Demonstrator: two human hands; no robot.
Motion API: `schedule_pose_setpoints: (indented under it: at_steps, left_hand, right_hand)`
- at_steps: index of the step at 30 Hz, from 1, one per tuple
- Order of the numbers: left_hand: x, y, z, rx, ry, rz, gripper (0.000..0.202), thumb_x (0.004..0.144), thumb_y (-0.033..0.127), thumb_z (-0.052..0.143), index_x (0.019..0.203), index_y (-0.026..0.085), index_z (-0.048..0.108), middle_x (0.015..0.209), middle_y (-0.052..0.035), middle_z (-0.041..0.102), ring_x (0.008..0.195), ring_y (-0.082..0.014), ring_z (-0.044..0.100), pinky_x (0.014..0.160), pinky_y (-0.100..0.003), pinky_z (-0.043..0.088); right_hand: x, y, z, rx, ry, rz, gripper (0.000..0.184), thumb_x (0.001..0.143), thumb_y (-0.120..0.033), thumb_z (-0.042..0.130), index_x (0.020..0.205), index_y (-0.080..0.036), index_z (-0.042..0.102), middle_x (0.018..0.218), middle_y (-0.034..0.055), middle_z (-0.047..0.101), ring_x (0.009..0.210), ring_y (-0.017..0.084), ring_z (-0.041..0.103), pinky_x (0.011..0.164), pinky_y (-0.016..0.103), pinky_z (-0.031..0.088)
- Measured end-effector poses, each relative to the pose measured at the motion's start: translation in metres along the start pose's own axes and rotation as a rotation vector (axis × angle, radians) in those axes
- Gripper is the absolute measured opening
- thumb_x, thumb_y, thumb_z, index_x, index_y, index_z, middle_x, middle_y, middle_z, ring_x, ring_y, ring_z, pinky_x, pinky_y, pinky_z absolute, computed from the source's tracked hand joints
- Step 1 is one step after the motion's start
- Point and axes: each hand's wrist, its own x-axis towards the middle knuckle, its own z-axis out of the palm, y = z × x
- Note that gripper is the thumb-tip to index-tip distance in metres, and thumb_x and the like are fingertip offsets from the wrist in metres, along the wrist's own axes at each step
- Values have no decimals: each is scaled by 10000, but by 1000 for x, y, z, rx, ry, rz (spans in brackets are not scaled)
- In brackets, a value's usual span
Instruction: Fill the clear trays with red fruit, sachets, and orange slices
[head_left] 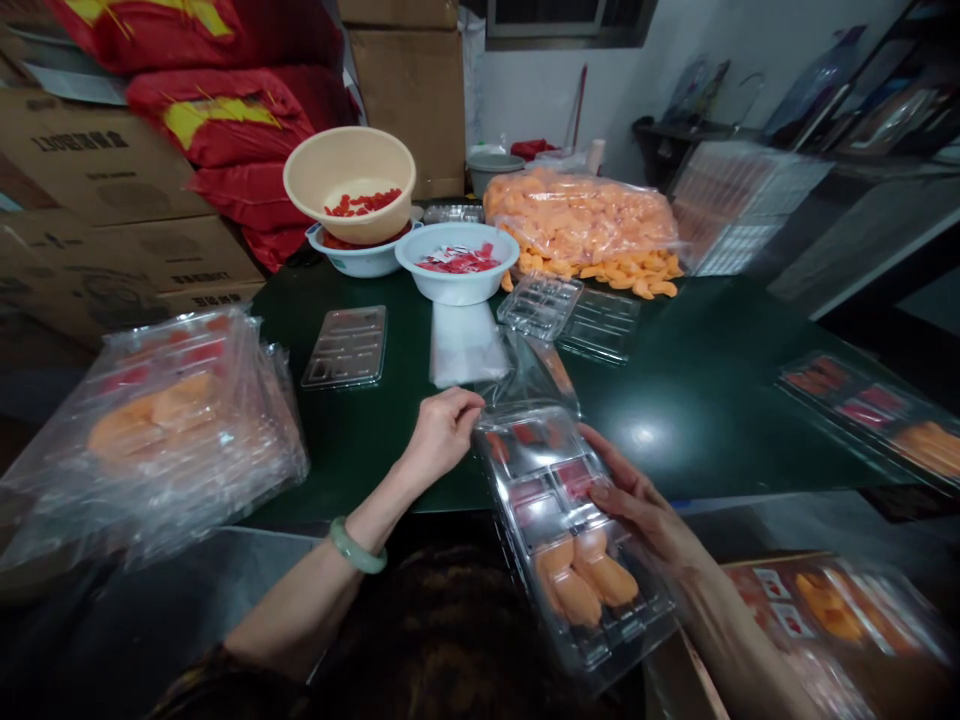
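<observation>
A clear compartment tray is tilted in front of me over the table's near edge. Small red pieces, red packets and orange pieces sit in its compartments. My right hand grips its right side, thumb on top. At the tray's upper left corner, my left hand is closed in a pinch on the edge of a clear plastic bag. The bag's film stretches above the tray and seems to wrap around it. Just beyond my left hand lies a stack of flat clear bags.
Filled, bagged trays are piled at left. Empty trays lie on the green table. Behind are a white basin, a cream basin and a large bag of orange pieces. Another filled tray is at right.
</observation>
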Motion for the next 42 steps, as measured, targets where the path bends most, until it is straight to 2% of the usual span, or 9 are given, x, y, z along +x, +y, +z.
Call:
schedule_pose_setpoints:
  at_steps: [3, 5, 11, 18, 22, 28, 32, 38, 42]
  left_hand:
    - [-8, 4, 3, 150, 167, 92, 180, 835, 140, 455, 776, 136, 624, 724, -47, 579, 667, -132, 538, 637, -258, 426]
    - [-12, 4, 5, 110, 215, 43, 167, 827, 158, 469, 746, 139, 614, 710, -41, 567, 646, -126, 529, 613, -251, 428]
    - [-13, -3, 13, -486, 108, -443, 88, 774, 222, 542, 744, 139, 545, 526, 32, 507, 439, -89, 465, 439, -209, 402]
    - [-21, 0, 12, 66, 220, 37, 137, 836, 124, 462, 800, 152, 592, 786, -46, 587, 726, -131, 561, 676, -265, 462]
    - [-24, 4, 5, 78, 231, 131, 143, 850, 111, 457, 827, 157, 591, 800, -47, 591, 736, -128, 563, 672, -257, 465]
    - [-17, 7, -7, 12, 104, 224, 124, 846, 99, 487, 823, 146, 599, 771, -37, 587, 700, -112, 564, 639, -227, 456]
    - [-21, 12, -11, 7, -137, 341, 149, 874, 118, 446, 901, 139, 591, 848, -68, 595, 759, -127, 575, 656, -237, 461]
    - [-33, 13, -20, -11, -399, 265, 216, 909, 153, 373, 894, 145, 587, 875, -76, 583, 786, -137, 557, 694, -263, 451]
    - [-32, 17, -16, -12, -449, 309, 188, 898, 134, 380, 894, 147, 567, 854, -76, 579, 787, -152, 529, 682, -280, 434]
  right_hand:
    - [-1, 4, 8, 15, 34, -15, 711, 689, -171, 714, 1330, -301, 435, 839, 9, 697, 672, 140, 630, 644, 242, 485]
    - [-2, 7, 12, 29, 65, -21, 709, 685, -187, 719, 1327, -301, 440, 821, 5, 696, 660, 141, 628, 632, 242, 484]
    - [-2, 15, 14, 60, 113, -37, 725, 674, -191, 731, 1326, -310, 436, 862, -3, 694, 660, 131, 624, 633, 242, 489]
    - [0, 19, 17, -47, 154, -89, 736, 703, -257, 725, 1353, -331, 388, 930, 22, 682, 695, 172, 633, 621, 290, 509]
    - [-1, 25, 14, -84, 155, -97, 732, 734, -271, 706, 1371, -344, 352, 798, -1, 667, 520, 130, 569, 500, 257, 462]
    - [-2, 32, 19, -103, 203, -105, 750, 729, -301, 713, 1378, -305, 338, 596, -42, 591, 401, 104, 474, 407, 227, 391]
    - [-3, 42, 29, -98, 312, -153, 753, 711, -323, 729, 1357, -267, 346, 701, -14, 621, 460, 105, 511, 444, 229, 438]
    - [-18, 53, 40, -104, 287, -117, 1015, 710, -353, 726, 1442, -322, 24, 906, 42, 660, 440, 114, 541, 403, 241, 424]
    - [-29, 53, 36, -104, 302, -111, 836, 733, -374, 705, 1413, -284, 227, 997, 84, 658, 597, 176, 619, 487, 276, 467]
